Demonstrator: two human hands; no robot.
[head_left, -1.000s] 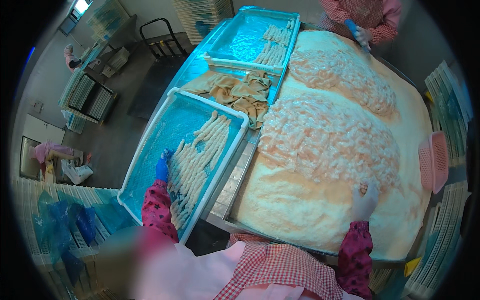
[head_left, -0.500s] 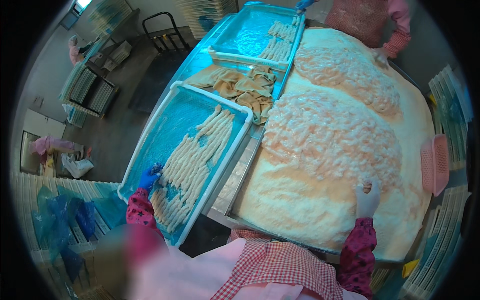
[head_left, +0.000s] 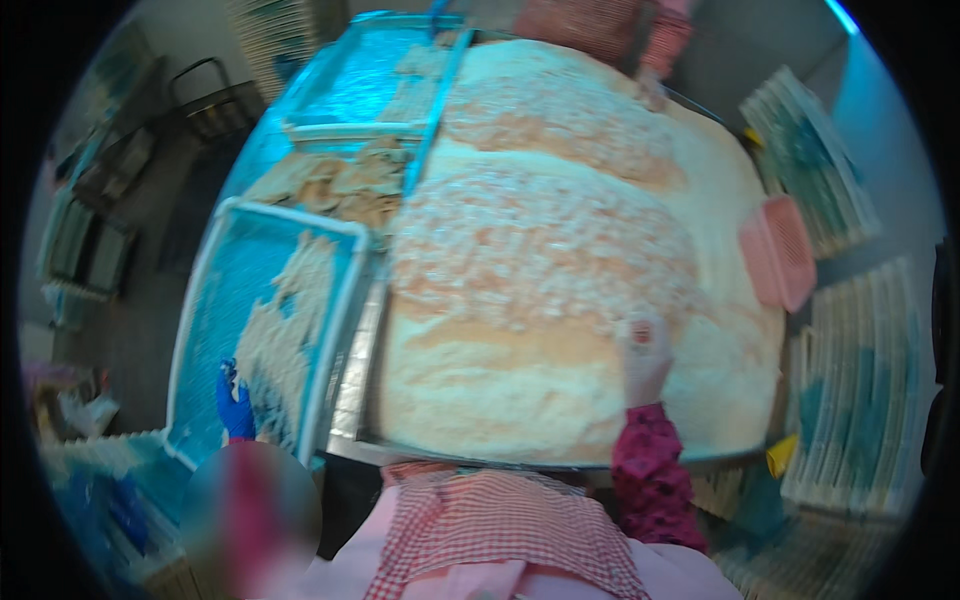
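**Left hand at the tray of strips, right hand on the crumb heap**

I see my left hand (head_left: 235, 400), in a blue glove, at the near end of the blue tray (head_left: 200, 330), touching the pale breaded strips (head_left: 280, 340) that lie there in a rough row. The picture is blurred, so I cannot tell if the fingers pinch a strip or only press on the pile. My right hand (head_left: 645, 350), in a light glove, rests flat on the big mound of crumbs (head_left: 530, 260), with the fingers seeming spread; it holds nothing that I can see.

I judge the step in hand is laying coated strips in the tray, while the right hand stays in the crumbs. The next move asks for care: the strips look soft, so they need a light grip and tidy placing beside the others.

Further out, a second blue tray (head_left: 360, 80) stands beyond a heap of uncoated pieces (head_left: 330, 185), and a pink basket (head_left: 780, 250) sits at the right edge.
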